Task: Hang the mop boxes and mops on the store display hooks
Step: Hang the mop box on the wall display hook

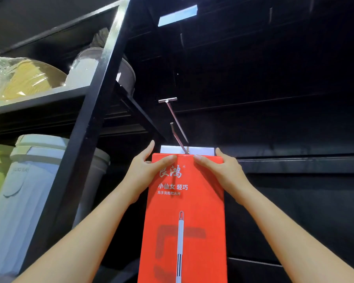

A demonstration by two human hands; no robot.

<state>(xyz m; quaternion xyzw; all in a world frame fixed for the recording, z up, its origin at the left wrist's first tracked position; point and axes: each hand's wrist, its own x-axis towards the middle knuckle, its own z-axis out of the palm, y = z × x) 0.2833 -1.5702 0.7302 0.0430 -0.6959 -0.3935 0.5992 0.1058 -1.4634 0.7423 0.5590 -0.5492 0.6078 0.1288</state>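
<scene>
— Our forearms rise on either side of the box (184, 221), which stands upright before the dark wall (294, 129); its lower end runs out of view. Why do we hold it by the top?

— We want the top steady. Our left hand (144, 170) and right hand (222, 172) each pinch an upper corner, thumb on the red front and fingers behind, so the white tab (202, 150) sits square to the hook (178, 127).

— Is the tab on?

— We judge it is just meeting the wire. The hook's end touches the tab's middle, but we cannot tell whether it passes through the slot.

— What crowds us?

— To our left a black post (86, 119) of the shelving stands near our left hand, with buckets (29, 190) and wrapped goods (23, 78) behind it. The box is clear of it. The hook slants, so we judge the box must follow that line or the tab may snag or tear.
</scene>
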